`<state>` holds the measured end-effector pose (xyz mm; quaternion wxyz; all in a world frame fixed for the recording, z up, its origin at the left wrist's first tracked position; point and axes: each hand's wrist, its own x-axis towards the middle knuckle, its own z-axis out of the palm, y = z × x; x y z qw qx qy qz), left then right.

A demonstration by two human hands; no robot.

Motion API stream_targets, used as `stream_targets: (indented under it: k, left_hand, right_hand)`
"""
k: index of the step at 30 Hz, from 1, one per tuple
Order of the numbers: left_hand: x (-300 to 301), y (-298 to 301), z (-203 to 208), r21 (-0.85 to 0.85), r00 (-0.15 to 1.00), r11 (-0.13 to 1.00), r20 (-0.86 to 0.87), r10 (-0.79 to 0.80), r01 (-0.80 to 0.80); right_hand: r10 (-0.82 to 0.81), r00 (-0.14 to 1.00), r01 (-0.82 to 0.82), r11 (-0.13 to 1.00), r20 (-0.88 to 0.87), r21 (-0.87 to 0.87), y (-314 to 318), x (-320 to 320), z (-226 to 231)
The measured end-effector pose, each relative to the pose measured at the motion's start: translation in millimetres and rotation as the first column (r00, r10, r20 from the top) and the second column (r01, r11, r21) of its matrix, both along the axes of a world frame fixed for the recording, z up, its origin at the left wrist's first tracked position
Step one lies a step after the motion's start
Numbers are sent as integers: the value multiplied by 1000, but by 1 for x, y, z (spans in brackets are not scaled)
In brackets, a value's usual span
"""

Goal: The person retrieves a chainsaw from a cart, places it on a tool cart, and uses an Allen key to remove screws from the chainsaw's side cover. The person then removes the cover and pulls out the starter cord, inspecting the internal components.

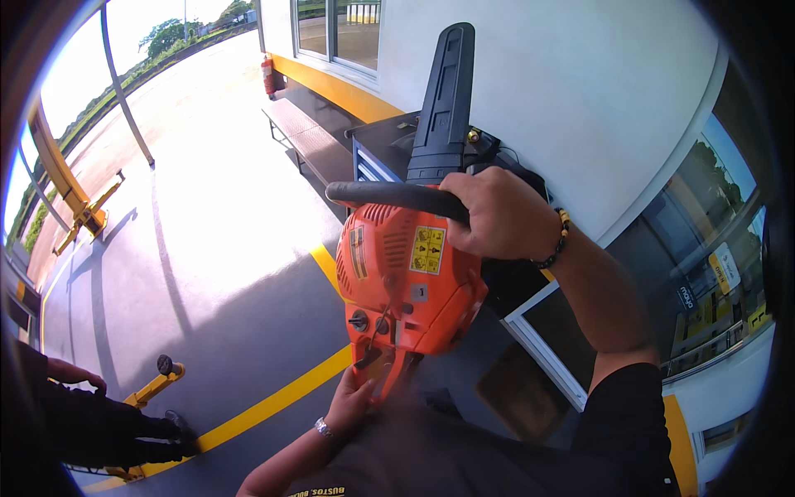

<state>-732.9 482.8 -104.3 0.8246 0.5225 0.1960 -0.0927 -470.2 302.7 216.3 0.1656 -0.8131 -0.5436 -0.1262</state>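
An orange chainsaw hangs in front of my body, its bar pointing away from me inside a black scabbard. My right hand, with a beaded bracelet at the wrist, is wrapped round the right end of the black front handle. At the saw's near end, my left hand grips the orange rear handle; a metal watch is on that wrist. Part of the rear handle is hidden by the left fingers. A yellow pictogram label sits on the saw's top cover.
Beyond the saw, a dark tool cabinet stands against the white wall. A long bench and a red fire extinguisher are farther left. Another person in dark clothes stands at lower left beside a yellow lift arm. Right is a glass door.
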Motion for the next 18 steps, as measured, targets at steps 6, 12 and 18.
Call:
stream_targets:
  k: [6, 12, 18]
  left_hand:
    - [214, -26, 46, 368, 638, 686, 262, -724, 628]
    - [266, 57, 0, 495, 894, 825, 185, -407, 273]
    - [356, 114, 15, 584, 986, 809, 164, -41, -64]
  right_hand:
    - [-59, 934, 80, 996, 352, -46, 39, 200, 20]
    - [94, 904, -103, 995, 418, -1, 18, 326, -25]
    - [290, 874, -224, 953, 390, -206, 5, 358, -72]
